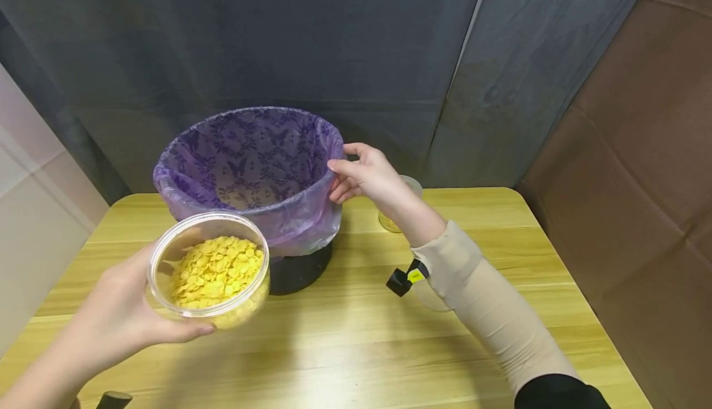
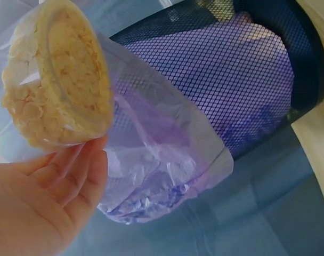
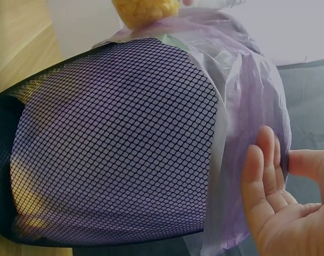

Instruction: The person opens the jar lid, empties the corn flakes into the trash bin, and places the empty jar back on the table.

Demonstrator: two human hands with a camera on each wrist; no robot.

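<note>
My left hand (image 1: pixel 122 307) grips a round clear plastic tub (image 1: pixel 208 215), tilted, with yellow corn flakes (image 1: pixel 219 270) inside. In the left wrist view, my fingers support the tub (image 2: pixel 77 106) near its base. The tub is in front of a black mesh trash bin (image 3: pixel 114 144), lined with a purple patterned bag (image 1: pixel 300 230) folded over the rim. At the bin's right side my right hand (image 1: pixel 372 177) pinches the lined rim, thumb and fingers on opposite sides of the bag's edge (image 3: pixel 282 117). The visible inside of the bag shows no flakes.
Behind my right wrist stands a second clear tub (image 1: pixel 387 222) with yellow flakes, partly hidden. A clear round item (image 1: pixel 431 298) lies under my right forearm. The wooden table (image 1: pixel 356 347) meets a grey curtain (image 1: pixel 311 32) at the back and brown cloth (image 1: pixel 639 149) at the right.
</note>
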